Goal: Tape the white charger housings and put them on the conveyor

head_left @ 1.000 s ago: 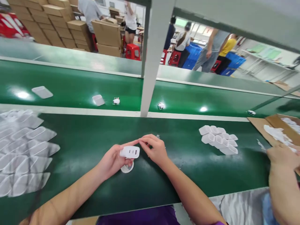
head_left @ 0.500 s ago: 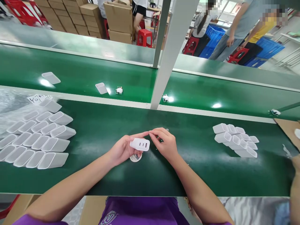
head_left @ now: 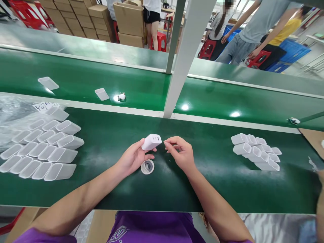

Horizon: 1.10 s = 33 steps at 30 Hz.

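Over the middle of the green counter, holding a white charger in the left hand, with fingers and thumb closed round its body and its slotted end toward the right. Just beside the charger, keeping the right hand apart from it, with thumb and fingertips drawn narrowly together; too small to tell whether pinching anything. Just below the left fingers, on the counter, a pale ring. Well off to the left, rows of white sleeves; to the right, a smaller cluster.
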### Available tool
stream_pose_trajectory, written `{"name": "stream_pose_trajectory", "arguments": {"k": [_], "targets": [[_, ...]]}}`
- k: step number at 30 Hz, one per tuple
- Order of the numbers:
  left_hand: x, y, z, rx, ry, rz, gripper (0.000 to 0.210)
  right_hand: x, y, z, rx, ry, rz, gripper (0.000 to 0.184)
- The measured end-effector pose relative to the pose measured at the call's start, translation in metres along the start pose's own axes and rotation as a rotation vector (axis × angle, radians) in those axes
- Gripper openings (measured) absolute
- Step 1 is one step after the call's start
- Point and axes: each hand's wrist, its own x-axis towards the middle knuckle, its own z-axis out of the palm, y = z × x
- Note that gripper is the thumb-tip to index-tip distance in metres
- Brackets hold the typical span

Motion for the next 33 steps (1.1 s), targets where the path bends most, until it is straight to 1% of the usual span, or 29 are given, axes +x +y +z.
{"name": "stream_pose_trajectory", "arguments": {"k": [2, 5, 7, 9, 13, 14, 18, 21, 23, 25, 29, 33], "targets": [[0.001, -0.001, 0.000, -0.011, -0.004, -0.012, 0.024, -0.001, -0.002, 0.001, 0.075, -0.026, 0.030, 0.009], [0.000, -0.003, 0.000, 0.007, -0.089, -0.040, 0.030, -0.003, -0.003, 0.005, 0.109, -0.037, 0.033, 0.009], [-0.001, -0.004, -0.001, 0.048, -0.124, -0.036, 0.036, -0.004, -0.003, 0.006, 0.123, -0.036, 0.027, 0.008], [-0.001, -0.002, -0.002, 0.128, -0.125, -0.010, 0.040, -0.004, -0.003, 0.006, 0.136, -0.039, 0.023, 0.007], [0.000, 0.000, -0.003, 0.329, -0.092, 0.096, 0.063, -0.004, -0.005, 0.005, 0.095, -0.051, -0.016, 0.007], [0.000, 0.001, -0.003, 0.373, -0.084, 0.119, 0.065, -0.005, -0.006, 0.005, 0.079, -0.056, -0.038, 0.007], [-0.001, -0.002, -0.005, 0.537, -0.019, 0.194, 0.057, -0.007, -0.011, 0.008, 0.024, -0.047, -0.136, 0.009], [-0.005, -0.006, -0.005, 0.656, 0.025, 0.204, 0.053, -0.010, -0.013, 0.013, -0.021, -0.022, -0.173, 0.010], [-0.008, -0.009, -0.005, 0.721, 0.030, 0.205, 0.050, -0.012, -0.013, 0.016, -0.042, -0.009, -0.175, 0.010], [-0.010, -0.012, -0.005, 0.762, 0.007, 0.203, 0.049, -0.013, -0.012, 0.018, -0.053, 0.006, -0.166, 0.010], [-0.013, -0.015, -0.005, 0.697, -0.074, 0.166, 0.052, -0.013, -0.013, 0.017, -0.092, 0.044, -0.157, 0.012], [-0.013, -0.017, -0.005, 0.660, -0.081, 0.200, 0.046, -0.013, -0.015, 0.016, -0.147, 0.078, -0.218, 0.013]]}}
